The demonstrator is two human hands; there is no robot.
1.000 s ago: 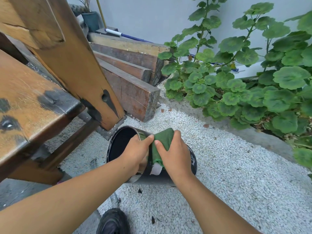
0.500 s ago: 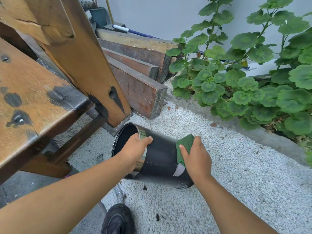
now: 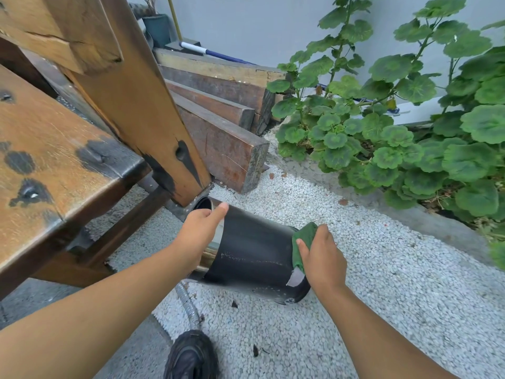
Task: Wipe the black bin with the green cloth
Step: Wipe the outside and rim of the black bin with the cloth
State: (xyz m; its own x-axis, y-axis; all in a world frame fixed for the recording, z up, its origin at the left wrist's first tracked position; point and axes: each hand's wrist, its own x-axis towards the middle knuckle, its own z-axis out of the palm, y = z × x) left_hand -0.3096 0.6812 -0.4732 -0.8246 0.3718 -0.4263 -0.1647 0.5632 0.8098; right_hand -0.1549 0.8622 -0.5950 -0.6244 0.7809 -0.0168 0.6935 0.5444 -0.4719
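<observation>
Black cylindrical bin lies tipped on its side on the white gravel ground, both hands on it.

The left hand has its grip closed over the bin's metal-banded rim at 10 o'clock, thumb laid along the top edge. The right hand presses the folded green cloth flat against the bin's base end at 3 o'clock. The rim sits just beside the slanted brown wooden post; open gravel spreads from 3 to 6 o'clock, while round-leaved green plants border 1 o'clock.
</observation>
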